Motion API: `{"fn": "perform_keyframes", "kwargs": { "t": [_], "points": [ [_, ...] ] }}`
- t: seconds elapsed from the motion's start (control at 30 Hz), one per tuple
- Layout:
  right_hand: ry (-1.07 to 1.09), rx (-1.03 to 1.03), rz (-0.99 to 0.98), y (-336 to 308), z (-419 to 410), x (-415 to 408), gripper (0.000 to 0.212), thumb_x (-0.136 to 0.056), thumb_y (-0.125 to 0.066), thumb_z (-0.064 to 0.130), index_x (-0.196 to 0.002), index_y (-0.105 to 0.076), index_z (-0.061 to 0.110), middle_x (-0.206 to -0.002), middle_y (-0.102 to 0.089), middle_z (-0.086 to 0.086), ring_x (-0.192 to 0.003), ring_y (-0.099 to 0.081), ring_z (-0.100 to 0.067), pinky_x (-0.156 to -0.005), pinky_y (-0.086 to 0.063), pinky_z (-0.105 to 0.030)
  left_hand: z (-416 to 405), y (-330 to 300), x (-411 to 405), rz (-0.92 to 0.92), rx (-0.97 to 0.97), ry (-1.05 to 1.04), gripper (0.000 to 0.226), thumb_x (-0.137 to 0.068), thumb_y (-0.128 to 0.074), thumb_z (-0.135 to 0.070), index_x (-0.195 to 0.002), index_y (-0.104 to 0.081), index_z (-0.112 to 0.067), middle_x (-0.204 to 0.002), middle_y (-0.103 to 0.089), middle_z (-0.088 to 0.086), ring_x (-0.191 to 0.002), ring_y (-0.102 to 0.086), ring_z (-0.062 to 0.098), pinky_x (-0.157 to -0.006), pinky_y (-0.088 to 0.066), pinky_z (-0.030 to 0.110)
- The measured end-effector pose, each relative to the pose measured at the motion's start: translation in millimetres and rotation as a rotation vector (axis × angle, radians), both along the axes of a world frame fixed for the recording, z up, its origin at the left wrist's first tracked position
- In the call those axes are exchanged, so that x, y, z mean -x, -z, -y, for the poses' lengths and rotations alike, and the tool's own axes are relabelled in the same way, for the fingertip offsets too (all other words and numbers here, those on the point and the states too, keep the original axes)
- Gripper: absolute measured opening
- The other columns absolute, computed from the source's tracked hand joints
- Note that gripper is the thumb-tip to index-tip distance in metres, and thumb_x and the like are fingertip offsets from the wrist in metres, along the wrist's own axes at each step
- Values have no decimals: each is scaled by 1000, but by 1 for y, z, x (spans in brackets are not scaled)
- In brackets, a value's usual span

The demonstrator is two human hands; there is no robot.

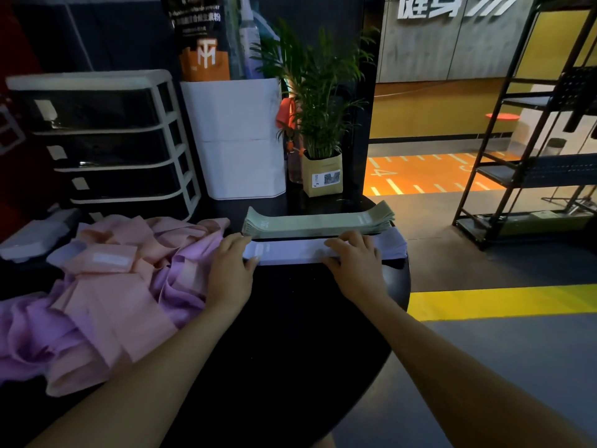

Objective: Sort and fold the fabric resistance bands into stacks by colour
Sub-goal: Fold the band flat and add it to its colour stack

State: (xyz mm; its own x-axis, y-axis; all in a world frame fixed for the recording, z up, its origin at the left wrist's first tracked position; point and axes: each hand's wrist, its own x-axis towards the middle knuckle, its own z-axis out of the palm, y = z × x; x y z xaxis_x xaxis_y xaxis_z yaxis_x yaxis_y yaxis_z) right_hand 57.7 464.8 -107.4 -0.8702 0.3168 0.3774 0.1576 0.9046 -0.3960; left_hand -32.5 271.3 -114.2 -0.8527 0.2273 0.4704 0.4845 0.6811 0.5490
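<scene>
I'm working over a black round table (290, 318) with a drawer unit (103, 140), a white box (239, 137) and a potted plant (319, 124) standing along its far side. The biggest thing on it is the unsorted heap of pink and purple bands (106, 286), sprawled across the left half and spilling toward the near edge. Beyond my hands lies the green stack (318, 223), flat and fairly square, its right end reaching the table's edge. Just in front of it, touching or nearly so, sits the pale lavender stack (290, 252), and both hands are on that.

My left hand (231, 270) rests on the stack's left end, fingers laid fairly flat and close together, thumb at the near edge. My right hand (353, 258) covers the right part, fingers lightly spread and bent over the top; whether the fingertips tuck under a layer I cannot tell.

My judgement — this is a pressing and squaring step. The risks: the lavender stack's right end seems to overhang the rim, so a push to the right could tip layers off. A forward shove could skew the green stack. And my left wrist lies against the loose heap — dragging back could pull purple bands into the sorted pile.
</scene>
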Motion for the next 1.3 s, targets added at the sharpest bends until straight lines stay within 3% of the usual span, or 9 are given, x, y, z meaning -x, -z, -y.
{"fn": "perform_keyframes", "kwargs": {
  "t": [0.27, 0.77, 1.0, 1.3],
  "points": [
    [7, -78, 11, 4, 1, 1, 25, -95, -46, 27, -116, -59, 22, -118, -47, -2, -116, -38, -24, -94, -27, -36, -1, 5, 0, 13, 35, 0, 40, -89, -60, -9, -128, -54, -2, -138, -46, 12, -128, -42, 25, -107, -29, 30],
    [-9, -104, 58, 1, 2, -1, 29, -97, -42, 25, -122, -56, 24, -117, -47, -2, -116, -38, -22, -96, -28, -36, -1, 4, 0, 28, 57, -30, 37, -90, -54, -3, -127, -54, 0, -139, -44, 12, -129, -41, 25, -107, -28, 28],
    [-8, -95, 59, -1, 3, -1, 31, -97, -42, 21, -125, -55, 23, -124, -46, -3, -122, -36, -23, -98, -27, -37, -1, -3, -9, 13, 89, 13, 38, -90, -54, -4, -128, -54, -6, -142, -40, 8, -131, -37, 24, -106, -28, 29],
    [-73, -3, 121, -32, 52, 11, 43, -91, -49, 9, -133, -48, 19, -136, -40, -6, -129, -33, -26, -103, -29, -41, 24, -48, -21, 51, 92, 45, 41, -90, -53, -12, -131, -48, -16, -138, -42, 1, -122, -47, 22, -96, -36, 30]
  ]
}}
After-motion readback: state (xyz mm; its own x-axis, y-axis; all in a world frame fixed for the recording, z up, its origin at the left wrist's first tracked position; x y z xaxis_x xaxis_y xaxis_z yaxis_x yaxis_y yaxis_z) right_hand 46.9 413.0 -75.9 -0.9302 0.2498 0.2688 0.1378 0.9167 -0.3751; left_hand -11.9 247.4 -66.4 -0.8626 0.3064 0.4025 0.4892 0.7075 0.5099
